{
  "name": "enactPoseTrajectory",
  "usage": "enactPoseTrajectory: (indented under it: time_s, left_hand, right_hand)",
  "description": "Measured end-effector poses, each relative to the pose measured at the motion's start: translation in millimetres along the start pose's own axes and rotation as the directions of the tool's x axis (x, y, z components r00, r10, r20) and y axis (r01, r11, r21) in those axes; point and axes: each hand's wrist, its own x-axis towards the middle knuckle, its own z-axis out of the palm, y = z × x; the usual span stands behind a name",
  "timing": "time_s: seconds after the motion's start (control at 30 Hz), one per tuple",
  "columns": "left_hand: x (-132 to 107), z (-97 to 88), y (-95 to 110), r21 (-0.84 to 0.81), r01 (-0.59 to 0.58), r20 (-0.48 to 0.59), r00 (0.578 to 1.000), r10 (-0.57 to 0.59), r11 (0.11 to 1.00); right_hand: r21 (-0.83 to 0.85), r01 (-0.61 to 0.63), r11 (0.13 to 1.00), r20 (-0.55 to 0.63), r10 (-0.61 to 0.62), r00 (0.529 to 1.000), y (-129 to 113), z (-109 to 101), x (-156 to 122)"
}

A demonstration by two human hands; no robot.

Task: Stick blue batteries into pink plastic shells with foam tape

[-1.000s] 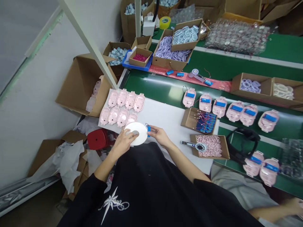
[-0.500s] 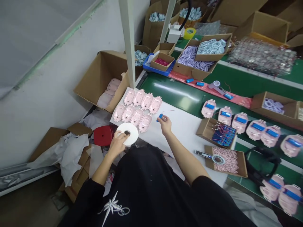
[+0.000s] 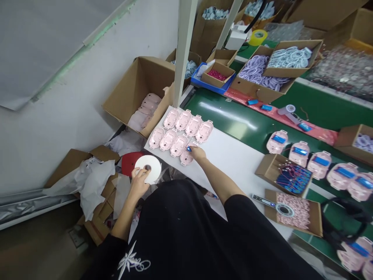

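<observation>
My left hand point(image 3: 139, 182) grips a wide white roll of tape point(image 3: 152, 168), with fingers on its face near the central hole. My right hand point(image 3: 198, 154) pinches a small blue battery point(image 3: 189, 149), mostly hidden by the fingers, just above a pink plastic shell point(image 3: 185, 157). That shell is at the end of the front row of pink shells on a white sheet point(image 3: 221, 163). Thin wire may trail from the battery, but it is too fine to tell.
Right of the sheet, on a green belt point(image 3: 230, 120), lie pink shells with blue batteries point(image 3: 298, 153). Nearby stand a box of wired batteries point(image 3: 284, 175) and a box of small pink parts point(image 3: 293, 210). A red stool point(image 3: 129, 163) and crumpled wrapping lie left.
The view has swung, shifting everything rightward. My right hand has moved left from the white sheet to above the front-row pink shell, still holding the blue battery. My left hand still holds the roll.
</observation>
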Motion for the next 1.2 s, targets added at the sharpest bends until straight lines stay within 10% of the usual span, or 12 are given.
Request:
enactPoseTrajectory:
  time_s: [0.67,0.8,0.93,1.2]
  left_hand:
    - [40.0,25.1,14.3,-0.037,-0.081,0.01,0.997,0.081,0.996]
    - [61.2,49.4,35.3,-0.043,-0.103,-0.047,0.994,0.101,0.994]
    - [72.2,64.0,67.7,-0.042,-0.098,-0.054,0.994,0.096,0.994]
    - [69.8,78.5,137.2,0.025,-0.038,0.04,0.999,0.037,0.999]
  right_hand:
    - [0.133,-0.091,0.987,-0.004,0.092,0.996,-1.6,4.7,-11.3]
    - [0.266,-0.125,0.956,-0.14,0.166,0.976,72.0,-6.7,-45.1]
    - [0.323,-0.275,0.906,-0.242,0.36,0.901,196.6,-39.8,-64.5]
    - [0.12,-0.442,0.889,-0.235,0.457,0.858,395.3,-116.7,11.2]
